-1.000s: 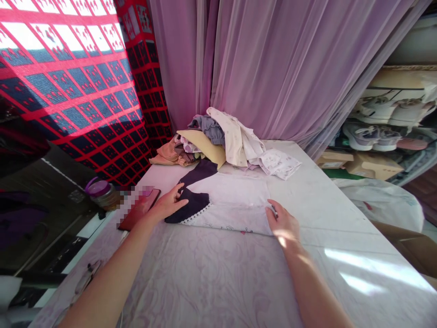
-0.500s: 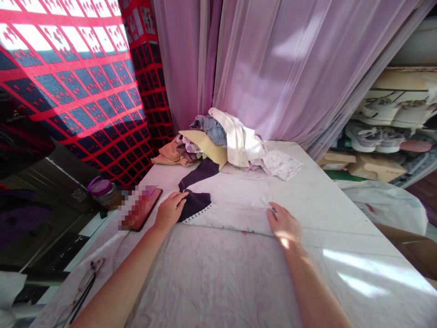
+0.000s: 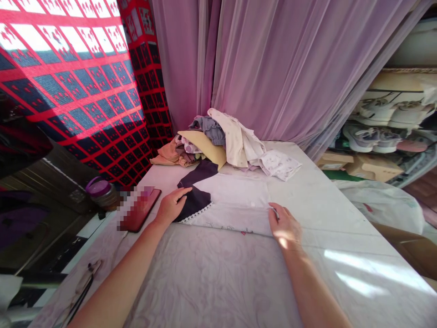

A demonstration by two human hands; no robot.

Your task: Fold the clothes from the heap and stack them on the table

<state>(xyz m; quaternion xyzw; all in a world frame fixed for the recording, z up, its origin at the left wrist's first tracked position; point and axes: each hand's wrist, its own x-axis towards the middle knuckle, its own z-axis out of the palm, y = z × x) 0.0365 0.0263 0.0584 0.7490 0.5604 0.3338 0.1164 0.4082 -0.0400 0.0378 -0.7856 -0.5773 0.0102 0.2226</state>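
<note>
A white shirt point(image 3: 235, 193) with dark sleeve parts, a lacy trim and a small print along its near edge lies spread and folded over on the table. My left hand point(image 3: 171, 207) rests at its dark left end, index finger stretched out over the dark cloth and the other fingers slightly bent. At the opposite end, my right hand point(image 3: 286, 224) has its thumb and fingers closed at the white right edge. Behind the shirt is a heap of clothes point(image 3: 215, 134) in orange, yellow, grey-blue and cream.
A phone point(image 3: 145, 212) with a red screen lies left on the patterned table point(image 3: 218, 282). Nearer are glasses point(image 3: 83, 282). A purple-lidded jar point(image 3: 100, 191) stands off the left side. Purple curtains point(image 3: 266, 68) hang behind; shoes point(image 3: 372, 136) sit on shelves at right.
My left hand's fingers have lifted and spread a little over the dark cloth. My right hand's fingers have bent more at the shirt's right edge. The shirt stays almost in place.
</note>
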